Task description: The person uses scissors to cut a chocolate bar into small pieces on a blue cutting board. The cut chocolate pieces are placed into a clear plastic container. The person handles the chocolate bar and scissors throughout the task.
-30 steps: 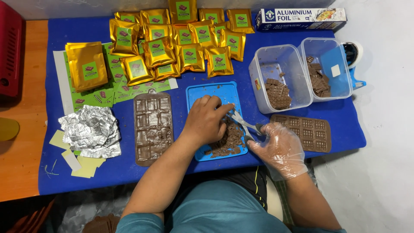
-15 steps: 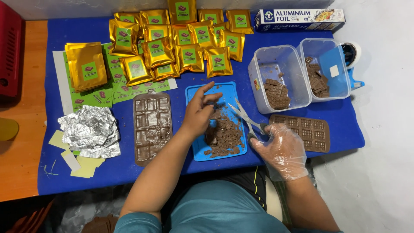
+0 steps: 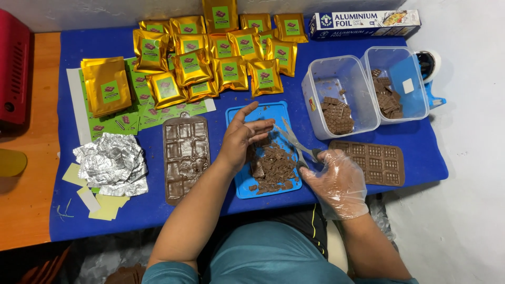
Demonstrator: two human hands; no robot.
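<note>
Cutting chocolate on the blue board [image 3: 239, 186]
My bare left hand [image 3: 241, 137] hovers spread above it; my gloved right hand [image 3: 336, 181] grips scissors [image 3: 294, 142] beside it

Left hand [image 3: 243, 138] bare, forearm uncovered. Right hand [image 3: 336, 181] in a thin, clear, crinkled disposable glove [image 3: 344, 197] reaching just past the wrist. Teal short-sleeved shirt [image 3: 263, 257]; dark garment with a yellow-green stripe [image 3: 294, 223] at the waist.

We see brown chocolate pieces [image 3: 271, 167] heaped loosely on a flat light-blue board [image 3: 239, 186], chopped and crumbly, at the board's five o'clock corner. Silver scissors [image 3: 292, 141] lie tilted at the heap's one o'clock, blades pointing toward eleven o'clock.
</note>
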